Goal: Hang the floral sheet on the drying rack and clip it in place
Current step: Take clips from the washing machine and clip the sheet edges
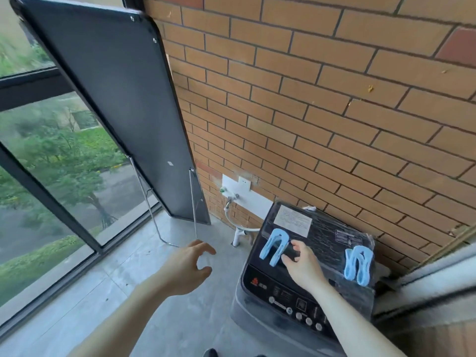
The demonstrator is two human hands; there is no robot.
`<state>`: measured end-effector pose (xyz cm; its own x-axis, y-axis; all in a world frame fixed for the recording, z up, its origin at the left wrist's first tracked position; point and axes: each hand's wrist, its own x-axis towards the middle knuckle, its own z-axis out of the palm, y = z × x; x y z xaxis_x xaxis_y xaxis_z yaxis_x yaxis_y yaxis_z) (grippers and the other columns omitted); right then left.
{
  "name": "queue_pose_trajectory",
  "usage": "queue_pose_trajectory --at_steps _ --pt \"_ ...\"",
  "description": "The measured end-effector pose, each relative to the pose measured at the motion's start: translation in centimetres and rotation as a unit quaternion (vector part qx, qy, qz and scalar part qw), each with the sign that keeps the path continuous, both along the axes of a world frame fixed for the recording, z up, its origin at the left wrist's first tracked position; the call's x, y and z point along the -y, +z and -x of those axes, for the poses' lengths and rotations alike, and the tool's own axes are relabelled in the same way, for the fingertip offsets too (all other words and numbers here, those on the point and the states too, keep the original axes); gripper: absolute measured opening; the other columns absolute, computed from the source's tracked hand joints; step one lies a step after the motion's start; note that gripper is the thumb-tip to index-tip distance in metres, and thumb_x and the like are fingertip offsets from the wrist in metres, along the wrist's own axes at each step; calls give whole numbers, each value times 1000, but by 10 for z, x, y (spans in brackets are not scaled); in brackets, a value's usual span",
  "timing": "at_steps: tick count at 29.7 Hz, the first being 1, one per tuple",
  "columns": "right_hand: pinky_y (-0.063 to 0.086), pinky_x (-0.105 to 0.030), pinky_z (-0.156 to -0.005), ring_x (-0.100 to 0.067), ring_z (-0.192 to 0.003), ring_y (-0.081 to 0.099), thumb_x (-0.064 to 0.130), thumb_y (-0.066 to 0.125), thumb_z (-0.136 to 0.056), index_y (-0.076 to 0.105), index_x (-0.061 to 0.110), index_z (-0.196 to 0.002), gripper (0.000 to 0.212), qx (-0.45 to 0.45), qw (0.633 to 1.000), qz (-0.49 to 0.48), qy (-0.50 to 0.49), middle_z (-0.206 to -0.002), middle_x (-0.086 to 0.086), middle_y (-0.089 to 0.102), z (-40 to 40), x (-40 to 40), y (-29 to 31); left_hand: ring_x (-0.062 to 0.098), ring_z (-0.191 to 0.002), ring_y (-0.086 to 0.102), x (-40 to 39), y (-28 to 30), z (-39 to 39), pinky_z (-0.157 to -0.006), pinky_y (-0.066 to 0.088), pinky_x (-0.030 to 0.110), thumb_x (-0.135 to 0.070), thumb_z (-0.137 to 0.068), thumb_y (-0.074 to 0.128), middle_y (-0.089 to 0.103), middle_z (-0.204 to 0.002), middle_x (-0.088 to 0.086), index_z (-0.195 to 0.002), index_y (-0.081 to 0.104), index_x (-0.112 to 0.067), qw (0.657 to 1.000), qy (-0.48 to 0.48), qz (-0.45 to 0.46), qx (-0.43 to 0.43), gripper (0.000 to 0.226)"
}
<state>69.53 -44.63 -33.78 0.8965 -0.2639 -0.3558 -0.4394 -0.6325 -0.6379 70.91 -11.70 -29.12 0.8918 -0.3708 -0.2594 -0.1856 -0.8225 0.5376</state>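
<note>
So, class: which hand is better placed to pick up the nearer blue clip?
The right hand: its fingers reach over the washer lid right beside the clip. The left hand hovers over the floor, off the washer, holding nothing.

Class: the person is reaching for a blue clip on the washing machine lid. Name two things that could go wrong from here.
1. The right hand comes at the nearer blue clip with fingers spread on a smooth lid; a nudge might slide it off the washing machine.
2. The second blue clip lies near the lid's right edge, so a careless sweep could knock it off.
</note>
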Motion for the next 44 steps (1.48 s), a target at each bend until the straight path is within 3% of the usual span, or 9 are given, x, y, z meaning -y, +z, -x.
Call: queue_pose_trajectory --at_steps 4,11,18,21,27,33,36,40,44 --pt "47 -40 -106 -25 -133 52 33 61 -101 39 19 -151 57 -40 999 16 1 -151 -6 45 -36 12 -31 5 -123 55 8 -15 -12 -98 47 28 -34 -95 63 52 -136 -18 -127 59 -39 1000 18 10 -24 32" --pt "53 -36 -85 -27 -115 62 35 66 -98 51 15 -135 44 -79 995 57 -26 -134 -8 55 -87 27 -76 2 -123 54 33 -25 -10 -96 45 22 -33 -96 62 51 -136 -18 -129 58 -40 998 57 -1 -37 34" --pt "49 -30 -81 -25 -106 65 28 61 -101 63 18 -102 11 -86 996 29 9 -118 -5 71 -102 55 -105 8 -126 54 100 -19 -33 -99 47 27 -32 -98 61 50 -139 -17 -131 57 -38 998 39 -11 -52 34" --pt "49 -28 -76 -16 -97 62 30 55 -104 59 21 -105 10 -57 996 -2 70 -114 -1 69 -91 60 -90 10 -126 53 134 -16 -48 -100 50 28 -28 -98 62 48 -144 -12 -140 50 -35 998 34 -9 -54 45" --pt "46 -27 -83 -14 -105 61 36 48 -106 52 30 -131 26 -17 968 -32 250 -117 6 63 -60 95 -36 21 -139 45 208 -13 -81 -111 46 39 -32 -91 70 35 -160 -6 -156 22 -39 996 -51 -29 -70 82" --pt "50 -38 -84 -9 -92 56 26 48 -106 55 32 -105 9 31 957 -40 284 -101 9 57 -41 137 11 15 -117 53 266 -25 -94 -100 46 32 -33 -85 79 52 -141 -5 -156 33 -38 982 -100 -16 -160 84" --pt "52 -31 -86 -3 -99 59 27 54 -104 58 39 -112 15 49 965 -61 249 -108 17 61 -36 158 2 13 -116 56 279 -35 -91 -103 49 33 -33 -84 80 54 -132 -10 -151 42 -35 981 -62 28 -179 77" --pt "40 -34 -115 -8 -134 46 30 66 -98 54 36 -136 40 96 989 32 105 -141 13 53 -48 217 -30 12 -111 56 272 -46 -87 -96 50 32 -43 -82 80 55 -134 -9 -146 43 -36 993 -6 34 -113 74" --pt "36 -42 -119 -30 -144 38 37 67 -96 34 21 -155 70 -86 970 224 38 -159 -5 40 -61 295 -75 13 -100 65 260 -52 -83 -90 57 41 -58 -77 77 64 -122 -8 -134 48 -44 984 86 90 -128 64"
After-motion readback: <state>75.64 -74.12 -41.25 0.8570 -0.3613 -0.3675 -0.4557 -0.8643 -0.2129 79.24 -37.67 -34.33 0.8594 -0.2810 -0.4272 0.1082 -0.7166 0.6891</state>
